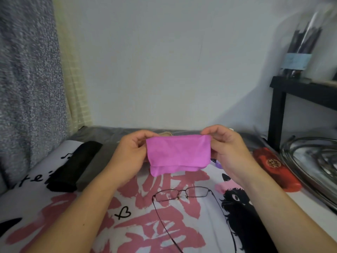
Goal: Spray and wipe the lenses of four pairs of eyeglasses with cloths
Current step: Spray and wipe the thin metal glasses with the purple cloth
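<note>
A folded pink cloth [177, 154] hangs in the air above the table, stretched between both hands. My left hand [130, 154] pinches its left top corner and my right hand [228, 152] pinches its right top corner. Below the cloth, a pair of thin black-framed eyeglasses [182, 194] lies on the printed table cover [127, 207], lenses facing away, temples open toward me. A bit of something purple [218, 164] shows behind my right hand; the rest of it is hidden.
A black soft glasses case [73, 165] lies at the left, a red hard case [277, 168] at the right. A metal tray [313, 167] sits at the far right under a black shelf [300, 90] holding a clear jar. A beige case peeks behind the cloth.
</note>
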`<state>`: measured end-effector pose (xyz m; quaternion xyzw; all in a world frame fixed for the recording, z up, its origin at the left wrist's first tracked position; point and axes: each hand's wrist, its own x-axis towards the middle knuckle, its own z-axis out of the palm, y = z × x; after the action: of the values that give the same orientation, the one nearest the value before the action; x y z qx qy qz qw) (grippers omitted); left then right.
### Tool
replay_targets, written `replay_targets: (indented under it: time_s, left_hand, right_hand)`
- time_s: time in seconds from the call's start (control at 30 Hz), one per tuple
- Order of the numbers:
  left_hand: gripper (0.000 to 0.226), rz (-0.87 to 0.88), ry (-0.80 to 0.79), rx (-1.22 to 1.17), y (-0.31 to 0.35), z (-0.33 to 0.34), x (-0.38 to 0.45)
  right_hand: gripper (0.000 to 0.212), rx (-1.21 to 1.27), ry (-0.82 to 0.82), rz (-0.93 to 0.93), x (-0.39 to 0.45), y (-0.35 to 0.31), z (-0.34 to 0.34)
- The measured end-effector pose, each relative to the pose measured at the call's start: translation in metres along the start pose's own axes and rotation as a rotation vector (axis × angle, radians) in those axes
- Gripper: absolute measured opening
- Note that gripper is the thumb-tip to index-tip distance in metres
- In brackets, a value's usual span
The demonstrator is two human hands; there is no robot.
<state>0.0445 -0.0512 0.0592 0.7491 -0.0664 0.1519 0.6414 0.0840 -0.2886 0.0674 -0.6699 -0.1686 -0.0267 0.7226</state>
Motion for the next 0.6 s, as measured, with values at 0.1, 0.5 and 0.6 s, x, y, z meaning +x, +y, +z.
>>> replay_targets:
  time_s: [0.1, 0.5, 0.6]
  left_hand:
    - [0.032, -0.094, -0.091, -0.144, 0.000, -0.007, 0.002]
    - [0.038, 0.039, -0.070, -0.100, 0.003, -0.015, 0.000]
    - [0.045, 0.034, -0.073, -0.123, 0.005, -0.018, 0.000]
  right_hand:
    - [0.027, -0.025, -0.019, 0.010, -0.001, -0.002, -0.002]
    - [0.049, -0.114, -0.067, -0.174, 0.001, -0.006, -0.009]
    - [0.050, -0.117, -0.098, -0.136, 0.000, -0.004, -0.009]
